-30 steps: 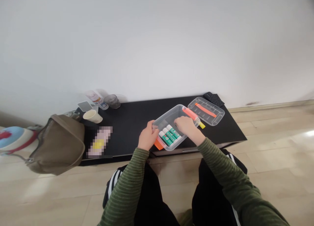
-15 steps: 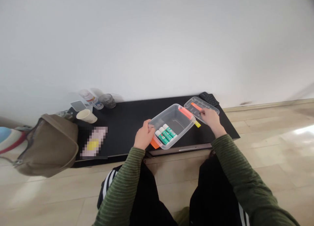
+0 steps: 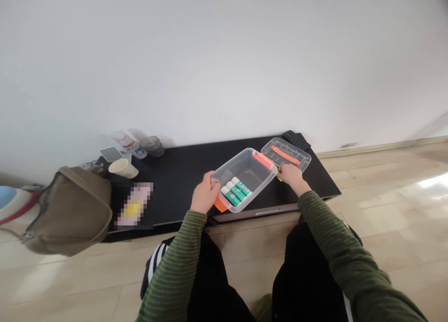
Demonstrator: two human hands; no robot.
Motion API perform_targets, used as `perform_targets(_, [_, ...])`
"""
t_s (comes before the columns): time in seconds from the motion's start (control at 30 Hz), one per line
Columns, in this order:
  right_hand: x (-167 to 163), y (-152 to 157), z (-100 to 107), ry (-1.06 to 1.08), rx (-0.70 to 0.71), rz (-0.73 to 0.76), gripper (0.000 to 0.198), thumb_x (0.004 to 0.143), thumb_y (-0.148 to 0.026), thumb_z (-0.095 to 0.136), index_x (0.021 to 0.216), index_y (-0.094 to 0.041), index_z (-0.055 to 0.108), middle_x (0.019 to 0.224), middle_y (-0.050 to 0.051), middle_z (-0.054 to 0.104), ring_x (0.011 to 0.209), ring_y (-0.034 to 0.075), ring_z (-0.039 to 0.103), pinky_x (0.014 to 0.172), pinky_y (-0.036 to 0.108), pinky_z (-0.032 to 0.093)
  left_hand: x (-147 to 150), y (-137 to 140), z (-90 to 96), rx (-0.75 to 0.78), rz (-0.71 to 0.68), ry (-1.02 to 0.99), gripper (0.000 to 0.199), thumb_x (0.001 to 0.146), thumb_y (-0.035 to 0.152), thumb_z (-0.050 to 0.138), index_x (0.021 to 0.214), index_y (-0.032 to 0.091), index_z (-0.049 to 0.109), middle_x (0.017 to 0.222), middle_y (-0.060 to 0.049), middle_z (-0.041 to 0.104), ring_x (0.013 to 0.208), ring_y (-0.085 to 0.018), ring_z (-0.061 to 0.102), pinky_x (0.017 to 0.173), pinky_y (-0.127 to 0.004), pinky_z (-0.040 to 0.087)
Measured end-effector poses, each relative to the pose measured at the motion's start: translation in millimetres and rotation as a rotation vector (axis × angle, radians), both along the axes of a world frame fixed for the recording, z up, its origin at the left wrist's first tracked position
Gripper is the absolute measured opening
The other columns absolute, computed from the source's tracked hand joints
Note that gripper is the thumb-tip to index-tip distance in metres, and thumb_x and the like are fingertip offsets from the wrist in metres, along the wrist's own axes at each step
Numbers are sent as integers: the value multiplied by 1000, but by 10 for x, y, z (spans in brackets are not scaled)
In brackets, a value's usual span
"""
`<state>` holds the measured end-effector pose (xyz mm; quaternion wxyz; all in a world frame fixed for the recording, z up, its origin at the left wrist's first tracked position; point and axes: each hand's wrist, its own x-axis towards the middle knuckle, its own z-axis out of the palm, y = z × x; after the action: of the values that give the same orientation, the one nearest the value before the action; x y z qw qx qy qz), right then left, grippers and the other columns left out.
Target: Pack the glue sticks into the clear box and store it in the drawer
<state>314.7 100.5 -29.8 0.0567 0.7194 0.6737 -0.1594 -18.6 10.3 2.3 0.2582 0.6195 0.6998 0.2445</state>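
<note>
A clear plastic box (image 3: 229, 169) with orange latches stands on the black table, tilted across my view. Inside it, at the near left end, lie three green glue sticks with white caps (image 3: 238, 190). My left hand (image 3: 205, 192) grips the box's left rim, thumb over the edge. Beside the box's right corner, my right hand (image 3: 293, 177) has its fingers pinched on a small yellow object (image 3: 279, 178), mostly hidden by the fingers and the box. Just beyond that hand rests the clear lid (image 3: 304, 159), with an orange strip (image 3: 285, 155) lying on it.
A black table (image 3: 182, 172) stands against the white wall. On its left are a paper cup (image 3: 123, 168), a spray can (image 3: 130, 144), a dark glass jar (image 3: 152, 146) and a brown bag (image 3: 72, 210). A black dotted item (image 3: 297, 140) lies at the far right corner.
My right hand has moved from the orange strip on the lid, nearer and left, to the yellow object by the box. My left hand keeps its grip on the box.
</note>
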Motion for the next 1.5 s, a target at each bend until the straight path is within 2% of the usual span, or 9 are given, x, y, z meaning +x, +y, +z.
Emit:
perform_targets(0.2, [-129, -56, -48, 11, 16, 15, 36, 85, -38, 62, 113, -16, 67, 109, 18, 69, 102, 29, 66, 81, 39, 50, 1, 2, 8, 4, -1, 13, 50, 86, 27, 50, 135, 21, 45, 117, -8, 72, 107, -24, 68, 94, -36, 49])
perform_targets(0.37, [-3, -110, 103, 62, 115, -103, 35, 88, -44, 56, 106, -17, 69, 106, 15, 70, 99, 28, 66, 78, 34, 48, -2, 4, 15, 2, -7, 26, 50, 85, 25, 50, 135, 20, 46, 116, -8, 72, 107, -24, 68, 93, -35, 49])
perform_targets(0.53, [85, -230, 367, 220, 598, -203, 34, 92, -39, 49, 111, -16, 65, 106, 12, 68, 94, 23, 64, 80, 31, 46, 12, 16, 8, 6, -1, 40, 52, 83, 25, 52, 135, 21, 47, 115, -7, 73, 106, -24, 68, 92, -34, 49])
perform_targets(0.6, [-13, -311, 479, 312, 763, -142, 34, 94, -38, 46, 112, -15, 63, 105, 12, 68, 90, 21, 62, 80, 30, 45, 39, 29, 12, 7, -15, 34, 53, 83, 24, 52, 135, 22, 48, 114, -7, 73, 105, -24, 68, 91, -33, 50])
perform_targets(0.67, [-182, -406, 572, 393, 795, -24, 32, 94, -36, 47, 112, -16, 63, 103, 10, 68, 86, 19, 61, 80, 28, 45, 73, 51, 18, 7, -39, 19, 54, 82, 24, 52, 136, 21, 48, 114, -7, 73, 102, -23, 69, 90, -33, 50])
perform_targets(0.8, [-550, -551, 666, 398, 565, 196, 27, 91, -35, 52, 108, -20, 66, 98, 5, 70, 84, 17, 62, 76, 26, 44, 125, 120, 19, -3, -92, -40, 56, 82, 22, 52, 138, 22, 48, 114, -6, 73, 97, -21, 69, 89, -33, 51])
perform_targets(0.93, [-730, -523, 652, 191, 241, 239, 28, 89, -39, 55, 99, -19, 71, 91, 8, 72, 97, 24, 64, 83, 30, 45, 154, 195, -16, -2, -109, -133, 61, 82, 22, 53, 143, 22, 45, 117, -5, 72, 96, -18, 69, 92, -32, 52])
perform_targets(1.07, [-796, -406, 581, -18, 0, 235, 35, 86, -36, 57, 108, -14, 72, 103, 15, 73, 101, 29, 67, 82, 34, 49, 199, 249, -66, 11, -83, -200, 71, 83, 21, 54, 150, 19, 33, 118, -7, 72, 101, -18, 69, 96, -34, 51])
perform_targets(1.5, [-945, -296, 386, -128, -235, 355, 35, 82, -24, 64, 114, -15, 73, 113, 19, 71, 102, 31, 69, 81, 38, 54, 274, 274, -14, 14, -93, -194, 57, 84, 20, 53, 141, 18, 46, 121, -7, 71, 110, -19, 66, 101, -35, 48])
